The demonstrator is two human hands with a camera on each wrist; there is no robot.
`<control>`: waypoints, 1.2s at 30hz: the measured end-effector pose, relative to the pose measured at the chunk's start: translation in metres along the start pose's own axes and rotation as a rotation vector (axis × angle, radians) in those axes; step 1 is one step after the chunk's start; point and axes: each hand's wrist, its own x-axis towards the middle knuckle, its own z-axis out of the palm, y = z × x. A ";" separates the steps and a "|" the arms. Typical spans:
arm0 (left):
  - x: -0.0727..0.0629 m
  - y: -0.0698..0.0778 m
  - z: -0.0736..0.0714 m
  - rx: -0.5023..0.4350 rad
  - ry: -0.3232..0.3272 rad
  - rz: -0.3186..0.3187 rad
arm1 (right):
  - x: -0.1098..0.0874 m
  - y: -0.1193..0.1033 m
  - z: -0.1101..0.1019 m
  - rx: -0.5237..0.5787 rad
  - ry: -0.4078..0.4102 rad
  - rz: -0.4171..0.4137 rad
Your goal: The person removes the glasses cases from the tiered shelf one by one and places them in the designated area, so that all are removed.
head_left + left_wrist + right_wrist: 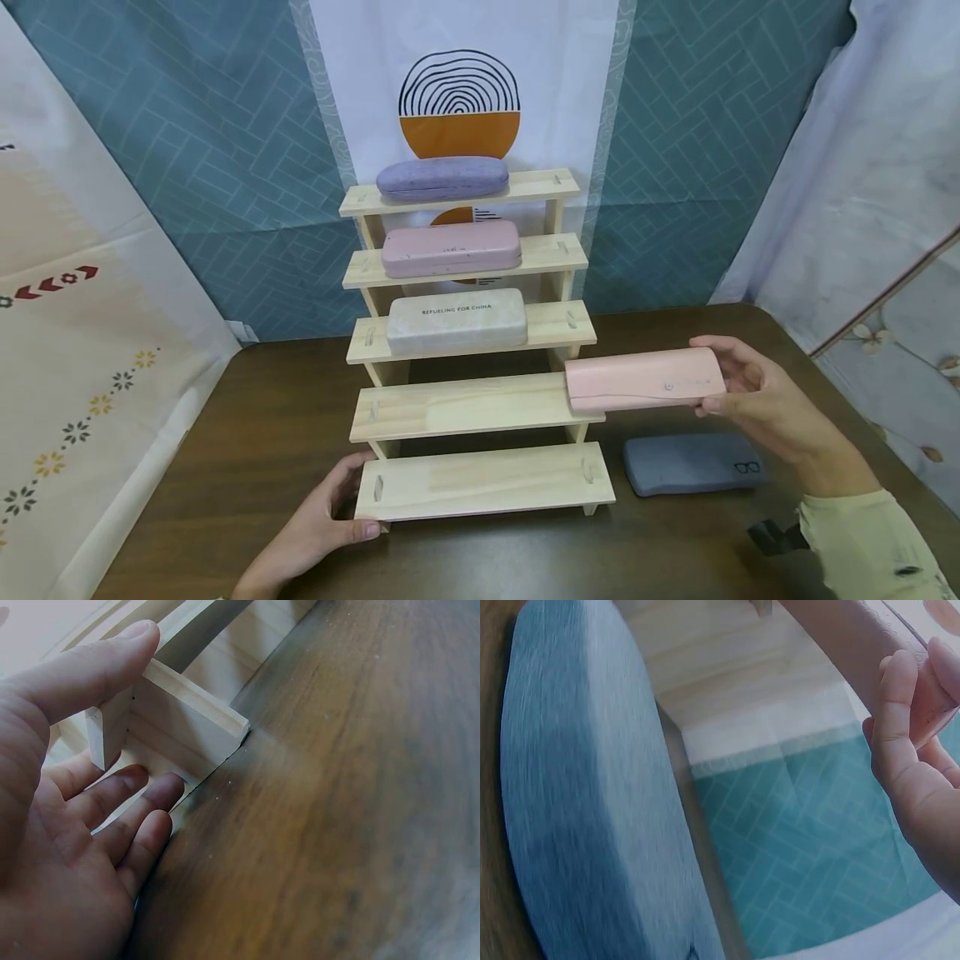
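A pale pink glasses case [641, 382] is held by its right end in my right hand [776, 408], thumb below and fingers at the far side. Its left end overlaps the right end of the second-lowest shelf in the head view. My left hand [318, 521] grips the left end of the lowest shelf of a stepped wooden rack [487, 483], thumb in front and fingers behind. In the left wrist view the fingers [127, 817] lie beside the rack's side panel [180, 712]. On the table below the right hand lies a blue-grey glasses case [690, 464].
Upper shelves carry a purple glasses case [442, 178], a mauve one [452, 250] and a whitish lettered one [457, 321]. A brown wooden table [247, 417] bears the rack. Teal-and-white patterned cloth [675, 150] hangs behind, with light cloths at both sides.
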 end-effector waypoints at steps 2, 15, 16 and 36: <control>0.000 0.000 0.000 0.002 -0.002 -0.002 | -0.004 0.000 -0.005 -0.004 0.004 -0.003; 0.000 0.003 0.001 0.008 0.010 -0.047 | -0.020 0.000 -0.039 0.004 -0.030 -0.014; 0.000 0.003 0.001 0.006 0.008 -0.050 | -0.022 -0.001 -0.041 -0.010 -0.024 -0.006; 0.000 0.003 0.001 0.006 0.014 -0.067 | -0.038 0.009 -0.067 -0.256 -0.019 0.252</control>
